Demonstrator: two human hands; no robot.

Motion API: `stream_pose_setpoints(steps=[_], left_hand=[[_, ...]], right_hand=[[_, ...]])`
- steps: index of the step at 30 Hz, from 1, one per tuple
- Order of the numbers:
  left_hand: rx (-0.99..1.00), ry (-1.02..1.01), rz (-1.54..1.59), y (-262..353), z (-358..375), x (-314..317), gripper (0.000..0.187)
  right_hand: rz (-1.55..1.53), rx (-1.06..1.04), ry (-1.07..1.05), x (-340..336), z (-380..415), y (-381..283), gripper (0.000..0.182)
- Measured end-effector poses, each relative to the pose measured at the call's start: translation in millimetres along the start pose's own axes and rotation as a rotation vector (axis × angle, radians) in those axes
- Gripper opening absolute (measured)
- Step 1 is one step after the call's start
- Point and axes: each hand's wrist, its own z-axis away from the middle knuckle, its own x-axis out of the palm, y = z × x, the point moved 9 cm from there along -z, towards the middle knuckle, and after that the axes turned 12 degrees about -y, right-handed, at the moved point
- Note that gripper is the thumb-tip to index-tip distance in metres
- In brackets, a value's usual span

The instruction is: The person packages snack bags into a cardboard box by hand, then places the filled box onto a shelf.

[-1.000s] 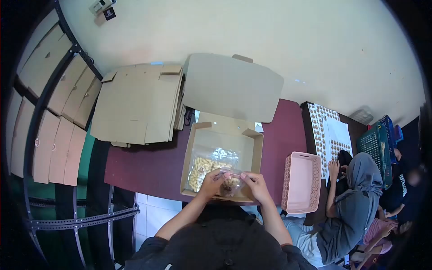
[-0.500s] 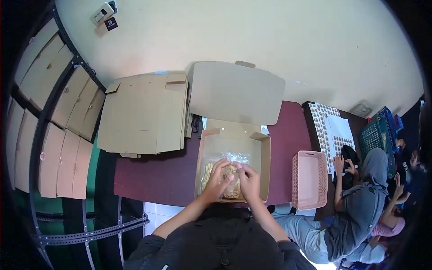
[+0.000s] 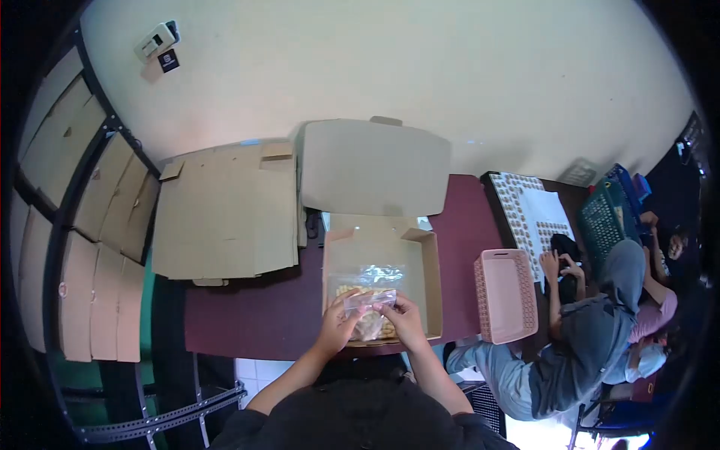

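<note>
A clear plastic bag (image 3: 369, 301) is stretched between my hands over the open cardboard box (image 3: 420, 266). My left hand (image 3: 339, 324) pinches its left side near the top. On the right side, my right hand (image 3: 406, 322) grips the same bag, fingers closed. What the bag contains is hard to make out behind the glare. Under and behind it, more clear bags with pale yellow snack pieces (image 3: 346, 289) lie in the front of the box. The box lid (image 3: 375, 166) stands raised at the back.
Flattened cardboard boxes (image 3: 229, 214) are stacked at the left of the maroon table (image 3: 247, 322). A pink basket (image 3: 506, 296) stands at the right, beside a seated person (image 3: 585, 352). Sticker sheets (image 3: 529, 210) lie behind the basket. A shelf with boxes (image 3: 97, 292) is far left.
My hands have gone from close together over the bags to holding one plastic bag stretched between them by its top. The camera view has shifted slightly.
</note>
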Motion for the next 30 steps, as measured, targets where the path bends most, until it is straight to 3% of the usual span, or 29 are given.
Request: stream_pose_setpoints(steps=[2, 8, 12, 14, 15, 18, 21, 22, 23, 24, 25, 26, 29, 30], left_hand=[[-0.037, -0.092, -0.016, 8, -2, 12, 0.03], [0.262, -0.243, -0.342, 52, -8, 54, 0.025], [0.38, -0.167, -0.476, 79, -8, 63, 0.031], [0.245, 0.239, -0.035, 61, -10, 20, 0.033], [0.249, 0.23, -0.037, 58, -13, 16, 0.033], [0.245, 0.251, -0.072, 51, -16, 1, 0.034], [0.049, 0.084, -0.217, 28, -26, 24, 0.025], [0.046, 0.089, -0.216, 26, -33, 35, 0.025], [0.087, -0.001, -0.356, 31, -41, 58, 0.025], [0.127, -0.095, -0.495, 34, -47, 83, 0.025], [-0.015, -0.123, -0.496, 17, -50, 98, 0.038], [-0.022, -0.119, -0.493, 13, -52, 112, 0.038], [0.103, 0.005, -0.801, 29, -58, 138, 0.065], [0.11, 0.01, -0.805, 21, -61, 140, 0.065]], right_hand=[[-0.169, 0.11, -0.002, -6, 12, -7, 0.016], [0.001, 0.147, -0.041, -41, 42, -51, 0.027], [0.142, 0.114, -0.079, -50, 35, -53, 0.027], [-0.258, 0.079, 0.247, -78, 30, -38, 0.027], [-0.415, 0.056, 0.334, -90, 28, -29, 0.027], [-0.422, 0.076, 0.477, -122, 21, 13, 0.027], [-0.278, 0.159, 0.426, -119, 14, 15, 0.027], [-0.172, 0.191, 0.381, -116, 12, 5, 0.027], [0.041, 0.146, 0.33, -116, 5, 6, 0.029], [0.054, 0.061, 0.272, -109, -1, -3, 0.031], [0.001, 0.111, 0.236, -106, -3, 12, 0.033], [-0.049, 0.153, 0.198, -108, -5, 24, 0.034], [-0.044, 0.146, 0.1, -117, -5, 13, 0.035], [-0.043, 0.137, 0.097, -124, -6, 13, 0.035]])
